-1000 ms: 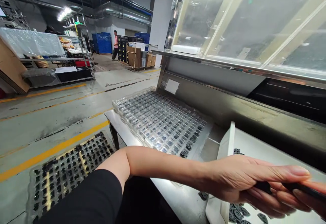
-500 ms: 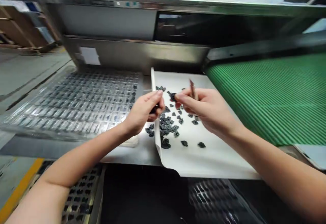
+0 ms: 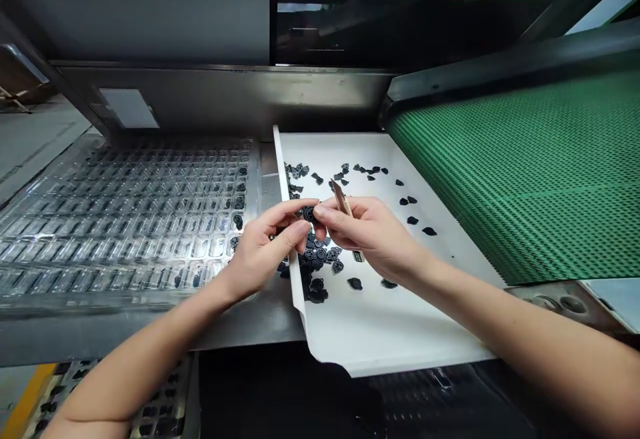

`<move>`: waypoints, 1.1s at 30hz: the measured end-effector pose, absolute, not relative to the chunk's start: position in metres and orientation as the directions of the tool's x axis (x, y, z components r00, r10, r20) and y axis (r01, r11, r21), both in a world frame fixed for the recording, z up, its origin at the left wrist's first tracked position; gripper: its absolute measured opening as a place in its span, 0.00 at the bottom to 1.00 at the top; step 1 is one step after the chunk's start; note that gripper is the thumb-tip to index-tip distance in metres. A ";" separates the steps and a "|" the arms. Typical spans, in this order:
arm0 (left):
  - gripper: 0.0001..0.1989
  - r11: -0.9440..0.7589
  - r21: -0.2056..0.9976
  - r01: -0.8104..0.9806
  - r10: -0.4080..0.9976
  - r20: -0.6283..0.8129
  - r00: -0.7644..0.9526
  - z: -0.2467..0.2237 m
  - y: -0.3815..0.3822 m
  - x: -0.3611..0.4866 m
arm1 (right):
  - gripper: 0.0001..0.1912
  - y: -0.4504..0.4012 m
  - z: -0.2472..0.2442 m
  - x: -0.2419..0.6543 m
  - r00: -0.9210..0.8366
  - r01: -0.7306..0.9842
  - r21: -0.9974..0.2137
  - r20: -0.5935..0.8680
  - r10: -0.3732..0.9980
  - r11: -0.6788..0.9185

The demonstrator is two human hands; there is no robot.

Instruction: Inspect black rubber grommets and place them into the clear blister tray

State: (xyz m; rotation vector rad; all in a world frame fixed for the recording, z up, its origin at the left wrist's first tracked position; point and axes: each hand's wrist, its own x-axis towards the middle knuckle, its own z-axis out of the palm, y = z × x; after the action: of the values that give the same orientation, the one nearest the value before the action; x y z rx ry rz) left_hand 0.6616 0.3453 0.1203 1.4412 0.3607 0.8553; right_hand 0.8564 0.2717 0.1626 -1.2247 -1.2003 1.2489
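My left hand (image 3: 270,239) and my right hand (image 3: 373,229) meet over the left edge of a white tray (image 3: 400,332). Between their fingertips is a small round black plastic part (image 3: 309,214) with a ringed face. My right thumb and fingers pinch its right side, while my left fingers close around the other side. Tucked through my right fingers, a slim craft knife (image 3: 341,196) points its slanted tip upward. Under and around my hands lie many similar black parts (image 3: 317,252), heaped near the tray's left wall and scattered farther off.
A clear compartment tray (image 3: 125,206) stands at left, with black parts in its right-hand column. To the right runs a green mesh conveyor belt (image 3: 525,172). A metal panel (image 3: 215,102) rises behind. Another filled tray (image 3: 160,399) sits below the bench at lower left.
My hands have come together; the right one moved left, bringing its black part to my left fingers. The camera view has tilted down and shifted slightly to the right.
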 end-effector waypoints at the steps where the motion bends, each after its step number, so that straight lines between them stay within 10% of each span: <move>1: 0.18 -0.101 0.951 -0.292 0.691 0.278 0.667 0.119 0.344 0.661 | 0.27 0.271 0.162 0.856 -0.010 0.003 -0.999 -0.037 0.999 -0.037; 13: 0.12 0.299 0.892 -0.340 0.698 0.039 0.715 0.114 0.343 0.655 | 0.22 0.265 0.164 0.860 0.038 0.270 -0.958 0.110 0.993 0.096; 19: 0.12 0.305 0.892 -0.335 0.691 0.035 0.722 0.112 0.345 0.651 | 0.07 0.260 0.167 0.862 0.022 0.522 -0.809 0.332 0.943 0.272; 33: 0.11 0.389 0.851 -0.352 0.718 -0.040 0.695 0.114 0.338 0.650 | 0.18 0.256 0.152 0.869 -0.277 0.787 -0.338 0.554 0.785 0.516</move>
State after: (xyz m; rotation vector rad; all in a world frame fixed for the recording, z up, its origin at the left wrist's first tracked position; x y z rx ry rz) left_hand 0.6496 0.3381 0.1141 0.9461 0.4417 0.7086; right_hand 0.8689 0.2561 0.1517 -1.2769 -2.0740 -0.0028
